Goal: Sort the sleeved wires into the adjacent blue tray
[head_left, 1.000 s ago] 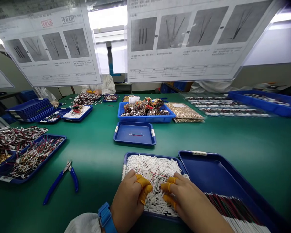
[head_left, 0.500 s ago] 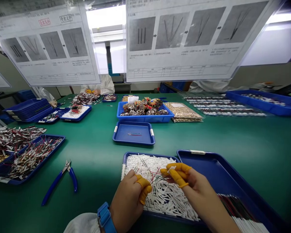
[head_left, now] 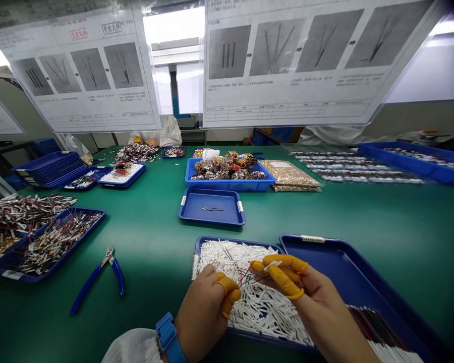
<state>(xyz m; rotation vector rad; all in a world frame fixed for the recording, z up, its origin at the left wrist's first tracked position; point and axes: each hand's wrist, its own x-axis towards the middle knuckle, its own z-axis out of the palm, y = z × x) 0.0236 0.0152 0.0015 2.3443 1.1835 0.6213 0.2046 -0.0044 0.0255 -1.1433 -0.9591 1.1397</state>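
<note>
Over a blue tray [head_left: 197, 245] of short white sleeves [head_left: 265, 312], both my hands face each other. My left hand [head_left: 210, 305], with yellow finger cots and a blue wrist strap, is closed around thin red and dark wires [head_left: 245, 275]; their far ends are hidden in the fingers. Yellow cots also cover fingertips of my right hand [head_left: 295, 277], which pinches a small white sleeve [head_left: 273, 264] between thumb and finger. The wires run across the gap towards it; whether they enter the sleeve I cannot tell.
Blue-handled cutters [head_left: 98, 280] lie open at left, near a tray of cut wires [head_left: 60, 242]. A larger blue tray [head_left: 336, 262] holds bundled sleeved wires [head_left: 378, 327]. Ahead are a shallow tray [head_left: 212, 218] and a bin of wire bundles [head_left: 227, 169]. Paper sheets [head_left: 287, 65] hang above.
The view has shifted slightly, so everything sits a little further right. The sleeve in my right hand shows more between the fingertips; my left hand keeps its grip on the wires.
</note>
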